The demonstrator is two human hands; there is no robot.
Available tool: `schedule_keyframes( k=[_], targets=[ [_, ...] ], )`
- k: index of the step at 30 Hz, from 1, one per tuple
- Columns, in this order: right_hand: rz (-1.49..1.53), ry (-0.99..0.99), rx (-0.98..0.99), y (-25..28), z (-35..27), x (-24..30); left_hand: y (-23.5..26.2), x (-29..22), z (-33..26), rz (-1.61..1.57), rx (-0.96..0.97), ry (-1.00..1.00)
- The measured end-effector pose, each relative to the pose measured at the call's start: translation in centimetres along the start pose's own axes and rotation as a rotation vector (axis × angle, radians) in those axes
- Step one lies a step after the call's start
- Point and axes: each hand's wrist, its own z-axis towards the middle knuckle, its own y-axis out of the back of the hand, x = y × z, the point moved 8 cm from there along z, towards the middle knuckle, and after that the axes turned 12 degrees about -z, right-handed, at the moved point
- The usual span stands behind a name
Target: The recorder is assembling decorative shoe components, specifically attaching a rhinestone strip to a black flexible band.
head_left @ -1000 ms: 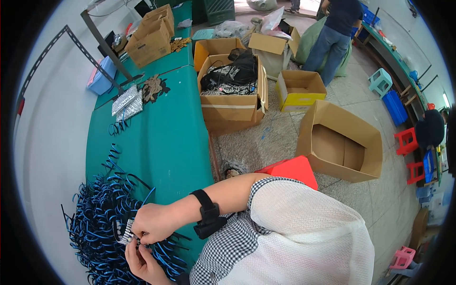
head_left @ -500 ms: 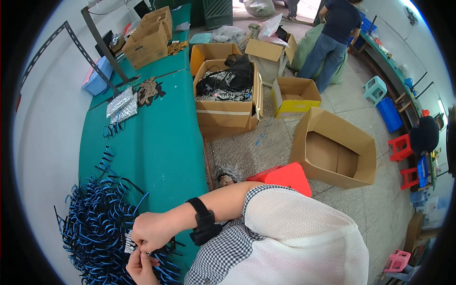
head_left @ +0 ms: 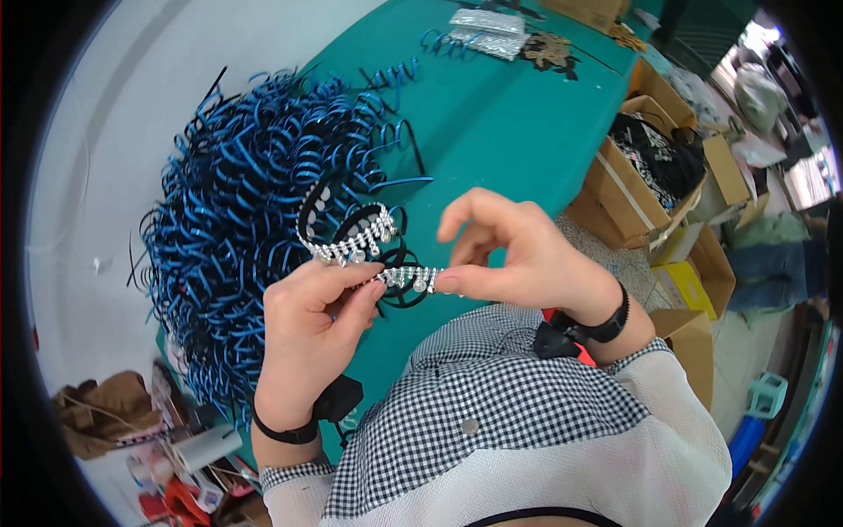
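My left hand (head_left: 320, 316) pinches a silver rhinestone trim (head_left: 413, 279) with hanging clear drops between thumb and forefinger. At the trim's other end, the thumb of my right hand (head_left: 518, 255) presses on it; the forefinger is raised and curved away, and the other fingertips are partly hidden behind. Just beyond my left fingers, a looped stretch of rhinestone trim with a black backing (head_left: 347, 246) stands up in a curve. Whether it joins the held piece I cannot make out. Behind it lies a big heap of blue and black coiled strips (head_left: 255, 193).
The green-covered table (head_left: 492, 140) bears silver packets (head_left: 487, 35) and brown cut-out pieces (head_left: 551, 53) at its far end. On the right, a cardboard box with black and silver stuff (head_left: 628, 189) stands beside a yellow-sided box (head_left: 698, 268). A brown bag (head_left: 105, 413) lies lower left.
The view has swung left and down onto the heap and my hands. Both hands now show in front of me, with the rhinestone trim stretched between them; before, they were close together at the heap.
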Motion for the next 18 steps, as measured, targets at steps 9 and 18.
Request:
schedule_keyframes(
  k=[9, 18],
  targets=[
    [0.016, 0.038, 0.062, -0.3, 0.2, -0.2, 1.9, -1.4, -0.7, 0.015, -0.005, -0.109],
    [-0.593, 0.538, -0.160, -0.1, -2.8, 9.8, 1.4, -1.4, -0.5, -0.082, 0.031, -0.084]
  ],
)
